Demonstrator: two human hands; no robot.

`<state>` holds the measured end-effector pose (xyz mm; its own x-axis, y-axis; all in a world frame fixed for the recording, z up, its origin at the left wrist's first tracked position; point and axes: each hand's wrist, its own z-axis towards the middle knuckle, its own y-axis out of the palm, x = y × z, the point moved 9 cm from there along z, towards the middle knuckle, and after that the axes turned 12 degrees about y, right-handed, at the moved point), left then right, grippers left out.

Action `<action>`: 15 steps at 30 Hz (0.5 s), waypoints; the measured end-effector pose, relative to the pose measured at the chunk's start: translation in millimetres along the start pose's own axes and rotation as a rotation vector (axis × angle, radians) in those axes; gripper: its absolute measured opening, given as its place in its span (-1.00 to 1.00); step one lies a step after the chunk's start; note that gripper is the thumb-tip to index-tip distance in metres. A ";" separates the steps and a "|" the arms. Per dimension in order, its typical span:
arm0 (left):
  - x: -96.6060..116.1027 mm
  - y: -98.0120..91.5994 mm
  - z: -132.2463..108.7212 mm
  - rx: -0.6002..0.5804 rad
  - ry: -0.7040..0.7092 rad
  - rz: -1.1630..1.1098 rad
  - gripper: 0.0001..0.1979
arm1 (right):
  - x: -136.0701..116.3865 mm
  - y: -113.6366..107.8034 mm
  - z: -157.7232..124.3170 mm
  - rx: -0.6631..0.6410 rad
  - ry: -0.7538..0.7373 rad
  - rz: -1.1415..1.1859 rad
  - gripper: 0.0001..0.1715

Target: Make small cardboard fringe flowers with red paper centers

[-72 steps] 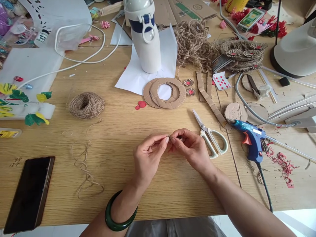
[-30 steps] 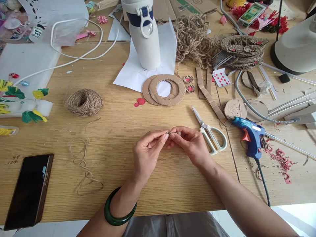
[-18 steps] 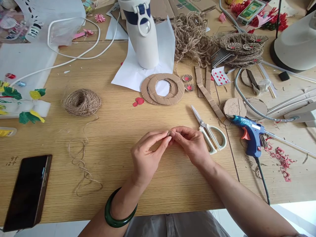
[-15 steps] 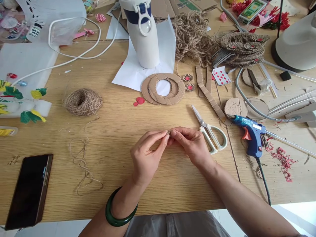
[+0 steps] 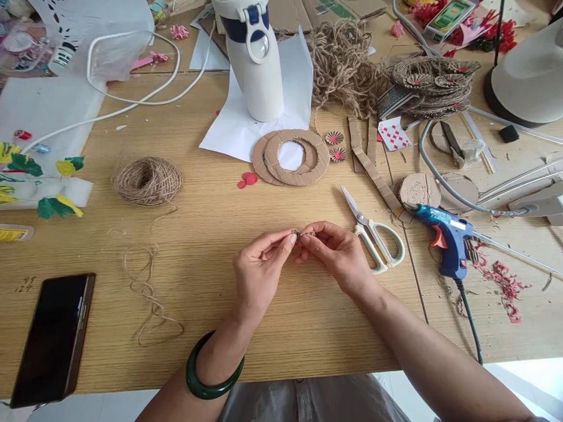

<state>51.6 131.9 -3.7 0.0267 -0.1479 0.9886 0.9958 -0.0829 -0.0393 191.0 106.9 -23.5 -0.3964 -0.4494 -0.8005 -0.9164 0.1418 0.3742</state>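
Observation:
Over the middle of the table, my left hand [image 5: 263, 266] and my right hand [image 5: 336, 255] meet fingertip to fingertip. Between them they pinch a small brown ridged piece of corrugated cardboard [image 5: 299, 234], mostly covered by the fingers. Just right of my right hand lie scissors [image 5: 373, 231] with white handles, blades pointing away. Beyond the hands are two overlapping cardboard rings [image 5: 319, 158], two small ridged rosettes [image 5: 338, 155] with red centres, and several red paper discs [image 5: 249, 178].
A ball of twine [image 5: 148, 181] sits left with a loose strand trailing. A blue glue gun [image 5: 453, 234] lies right, its cord running off the front edge. A white bottle [image 5: 259, 70] stands on paper at the back. A phone [image 5: 53, 340] lies front left.
The fingers of both hands have shifted on the small cardboard piece, and more of its ridged edge shows now. My left hand has opened its grip shape slightly less wide.

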 end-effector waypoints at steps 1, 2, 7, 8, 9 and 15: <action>2.3 0.8 -0.2 -0.009 0.019 0.014 -0.88 | 0.7 -0.4 0.2 0.001 0.003 0.005 -0.70; 5.2 1.5 -0.4 -0.018 0.044 0.034 -0.88 | 1.2 -0.9 0.5 0.002 0.005 0.009 -0.70; 19.6 4.9 -0.8 -0.076 0.201 0.139 -0.84 | 0.5 -2.6 0.7 0.005 0.001 -0.008 -0.72; 20.5 5.0 -0.8 -0.082 0.219 0.153 -0.84 | -0.1 -2.5 0.4 0.005 -0.002 -0.016 -0.73; 20.9 4.7 -0.8 -0.085 0.231 0.167 -0.84 | -0.7 -2.3 0.0 0.005 -0.005 -0.025 -0.74; 17.8 -1.6 0.3 -0.026 0.199 0.243 -0.87 | -0.7 2.4 -0.3 -0.026 -0.009 -0.039 -0.76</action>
<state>50.5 129.7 14.0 0.2431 -0.3561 0.9023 0.9598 -0.0464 -0.2769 189.1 107.2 -21.8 -0.3613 -0.4461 -0.8188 -0.9294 0.1016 0.3548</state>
